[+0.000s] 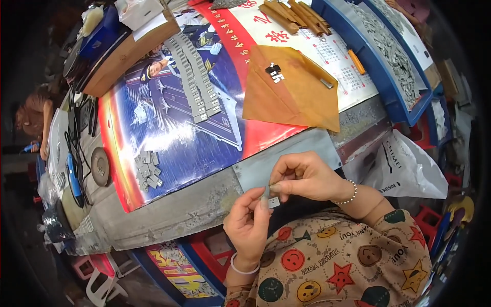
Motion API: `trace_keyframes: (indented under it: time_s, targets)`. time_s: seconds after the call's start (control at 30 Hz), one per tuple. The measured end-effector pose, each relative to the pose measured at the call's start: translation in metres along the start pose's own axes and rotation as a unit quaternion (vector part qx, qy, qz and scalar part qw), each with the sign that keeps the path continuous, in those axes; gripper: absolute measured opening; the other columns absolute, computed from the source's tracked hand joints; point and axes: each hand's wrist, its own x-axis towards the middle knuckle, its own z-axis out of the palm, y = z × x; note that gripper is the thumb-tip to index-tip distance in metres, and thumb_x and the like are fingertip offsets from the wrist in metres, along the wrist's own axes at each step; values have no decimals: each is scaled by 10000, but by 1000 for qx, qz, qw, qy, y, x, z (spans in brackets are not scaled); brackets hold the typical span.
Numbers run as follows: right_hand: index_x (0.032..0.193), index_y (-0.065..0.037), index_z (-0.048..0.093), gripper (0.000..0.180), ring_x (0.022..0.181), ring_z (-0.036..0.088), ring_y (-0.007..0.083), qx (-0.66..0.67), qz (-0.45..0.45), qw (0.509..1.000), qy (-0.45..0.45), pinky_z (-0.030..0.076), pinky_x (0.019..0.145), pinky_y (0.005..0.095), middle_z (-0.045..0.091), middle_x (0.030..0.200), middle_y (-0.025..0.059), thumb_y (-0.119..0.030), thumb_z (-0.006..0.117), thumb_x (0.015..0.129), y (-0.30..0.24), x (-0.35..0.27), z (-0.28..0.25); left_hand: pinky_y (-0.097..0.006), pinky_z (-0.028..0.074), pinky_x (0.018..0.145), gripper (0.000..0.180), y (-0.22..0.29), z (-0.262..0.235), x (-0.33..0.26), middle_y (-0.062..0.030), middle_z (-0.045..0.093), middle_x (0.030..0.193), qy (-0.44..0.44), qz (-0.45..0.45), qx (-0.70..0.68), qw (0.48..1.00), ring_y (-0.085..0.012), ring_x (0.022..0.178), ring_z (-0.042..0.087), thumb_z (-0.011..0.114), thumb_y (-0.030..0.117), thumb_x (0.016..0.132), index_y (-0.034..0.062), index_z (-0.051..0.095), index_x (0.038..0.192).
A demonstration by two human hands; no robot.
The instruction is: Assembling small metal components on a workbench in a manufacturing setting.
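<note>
My left hand (246,225) and my right hand (309,176) meet over the table's near edge. Between the thumb and fingertips of my left hand is a small light grey rectangular piece (274,202). The right thumb and forefinger are pinched together right above it; whatever they grip is too small to make out. Beyond my hands lies an amber sheet (294,105) with a few small black and white parts (274,71) on it. Two long rows of grey pieces (192,77) lie on the glossy poster (169,133), and a loose pile of similar pieces (148,170) is nearer on the left.
Blue trays (353,38) full of grey pieces stand at right, beside an orange-handled tool (356,62). Amber rolls (296,18) lie at the back. At left are a round dish (100,166), a blue corded tool (74,179) and a co-worker's arm (47,128). A white bag (399,166) hangs right.
</note>
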Motion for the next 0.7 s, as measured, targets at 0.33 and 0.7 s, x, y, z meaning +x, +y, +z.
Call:
trace_keyframes:
  time_s: [0.33,0.7]
  targets:
    - [818,17,585,75,618,603,99,-343,-116,932,-4,493,577,244,622,687,43,-26,642,794,-12,1,1,-311,423,487,182,5,3,14,-95,564,651,-13,307,354,883,-227,514,540,659,-68,750,11,633,912]
    - [934,17,604,133,747,549,52,-122,-35,992,-26,466,665,210,607,847,10,-74,635,841,-6,2,-3,-167,422,546,83,6,-7,15,-1,600,711,-38,-80,-94,992,-38,584,518,601,63,900,-11,599,937]
